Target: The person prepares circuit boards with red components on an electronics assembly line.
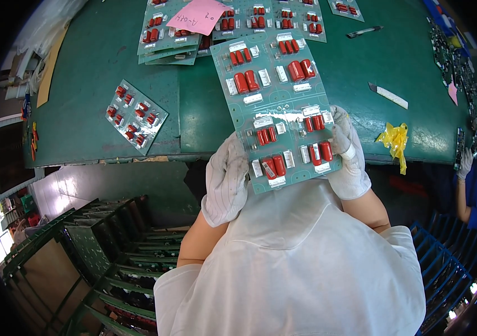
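Observation:
Both my hands wear white knitted gloves and grip one large green circuit board [275, 103] by its near corners. My left hand [227, 176] closes on the board's left edge; my right hand [348, 151] closes on its right edge, the thumb over the top. Red capacitors [246, 82] and white connectors stand on the board in groups. It is held tilted above the table's front edge, close to my chest. Most fingers are hidden beneath it.
On the green table [87, 101] lies a smaller board [136, 117] at left. Stacked boards [165, 47] with a pink note [197, 15] sit at the back. A pen [364, 32], a cutter knife [388, 96] and yellow plastic [395, 143] lie at right. A co-worker's gloved hand [465, 163] shows far right.

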